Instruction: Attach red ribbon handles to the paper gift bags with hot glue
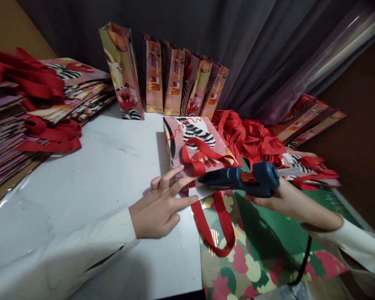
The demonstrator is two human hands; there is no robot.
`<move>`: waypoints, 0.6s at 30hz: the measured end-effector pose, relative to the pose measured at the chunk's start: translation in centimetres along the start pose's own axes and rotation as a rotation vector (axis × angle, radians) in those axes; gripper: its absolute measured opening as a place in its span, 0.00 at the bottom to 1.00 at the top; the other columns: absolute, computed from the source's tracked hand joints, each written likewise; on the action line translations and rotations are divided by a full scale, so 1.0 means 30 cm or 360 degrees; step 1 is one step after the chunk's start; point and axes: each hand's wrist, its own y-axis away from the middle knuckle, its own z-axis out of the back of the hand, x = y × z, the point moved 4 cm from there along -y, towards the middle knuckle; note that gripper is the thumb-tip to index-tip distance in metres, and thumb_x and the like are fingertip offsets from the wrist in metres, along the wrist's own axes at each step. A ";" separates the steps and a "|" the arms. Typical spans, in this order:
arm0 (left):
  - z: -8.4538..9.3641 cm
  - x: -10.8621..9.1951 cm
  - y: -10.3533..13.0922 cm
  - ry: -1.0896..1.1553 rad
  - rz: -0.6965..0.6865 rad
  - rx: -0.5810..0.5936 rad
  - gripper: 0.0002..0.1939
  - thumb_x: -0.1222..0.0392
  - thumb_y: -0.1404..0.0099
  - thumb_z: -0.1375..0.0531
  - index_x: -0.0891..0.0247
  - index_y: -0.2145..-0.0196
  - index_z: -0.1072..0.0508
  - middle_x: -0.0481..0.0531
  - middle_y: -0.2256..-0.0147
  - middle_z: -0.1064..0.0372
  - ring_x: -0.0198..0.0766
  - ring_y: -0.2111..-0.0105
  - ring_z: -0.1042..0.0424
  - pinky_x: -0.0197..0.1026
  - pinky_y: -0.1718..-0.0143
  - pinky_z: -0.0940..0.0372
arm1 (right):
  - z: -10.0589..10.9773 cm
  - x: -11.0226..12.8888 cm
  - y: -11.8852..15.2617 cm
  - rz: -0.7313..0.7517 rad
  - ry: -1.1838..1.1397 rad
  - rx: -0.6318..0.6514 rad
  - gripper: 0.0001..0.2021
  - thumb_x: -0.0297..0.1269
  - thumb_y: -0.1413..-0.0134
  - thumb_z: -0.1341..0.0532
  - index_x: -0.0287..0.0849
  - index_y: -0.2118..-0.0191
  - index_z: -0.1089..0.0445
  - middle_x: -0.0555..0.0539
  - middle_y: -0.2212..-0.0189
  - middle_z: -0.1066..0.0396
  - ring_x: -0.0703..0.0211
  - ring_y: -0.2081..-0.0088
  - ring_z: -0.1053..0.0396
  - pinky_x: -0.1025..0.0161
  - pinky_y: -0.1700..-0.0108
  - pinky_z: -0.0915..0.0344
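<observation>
A printed paper bag with a zebra and red shapes lies flat in the middle of the table. One red ribbon handle curls over its upper face, and another red ribbon loop hangs from its near edge. My left hand rests palm down at that edge, fingers spread, fingertips touching the bag. In my right hand is a dark blue glue gun, its front end close to the bag's near edge and my left fingertips. The nozzle tip is hard to make out.
Several printed bags stand upright along the grey curtain. Stacked flat bags with red ribbons fill the left side. A heap of red ribbon lies behind the glue gun. A black cord runs down over green patterned paper.
</observation>
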 end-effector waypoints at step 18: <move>-0.002 -0.006 -0.009 0.0065 -0.0035 -0.0054 0.26 0.65 0.47 0.43 0.50 0.49 0.28 0.48 0.36 0.54 0.59 0.37 0.60 0.53 0.51 0.46 | 0.091 0.002 0.023 -0.0045 0.0556 -0.0088 0.10 0.44 0.50 0.39 0.45 0.66 0.32 0.46 0.73 0.29 0.50 0.71 0.32 0.59 0.71 0.37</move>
